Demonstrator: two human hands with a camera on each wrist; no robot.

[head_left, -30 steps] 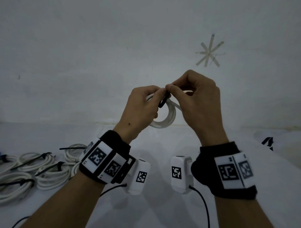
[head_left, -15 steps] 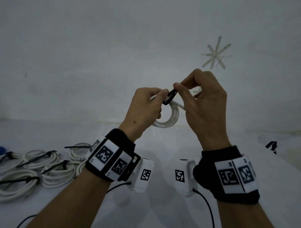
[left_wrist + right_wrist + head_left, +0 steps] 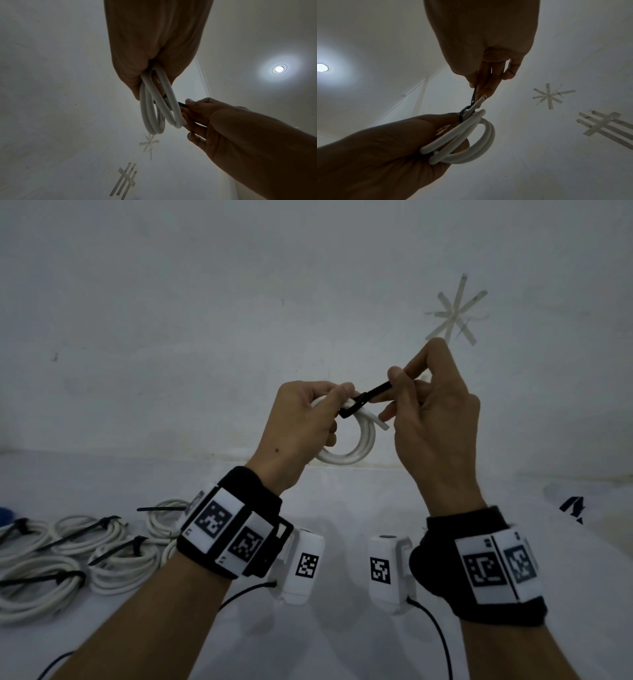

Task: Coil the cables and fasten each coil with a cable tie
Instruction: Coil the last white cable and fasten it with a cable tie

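Observation:
My left hand [image 3: 308, 419] grips a small coil of white cable [image 3: 356, 446] held up in front of the wall; the same coil [image 3: 154, 108] hangs from its fingers in the left wrist view. A black cable tie [image 3: 368, 398] loops round the top of the coil. My right hand [image 3: 421, 395] pinches the tie's tail between thumb and forefinger and holds it out up and to the right. In the right wrist view the tie [image 3: 473, 97] runs taut from those fingers down to a loop around the coil [image 3: 471, 138], beside a loose cable end [image 3: 480, 102].
Several white coils [image 3: 68, 556], each bound with a black tie, lie on the white table [image 3: 342, 501] at the lower left. A wall with taped star marks [image 3: 455, 309] stands right behind the hands. A dark printed mark [image 3: 572, 508] sits at the table's right.
My right hand has moved up and to the right, drawing the tie's tail out longer through its head. The left hand keeps its grip on the coil.

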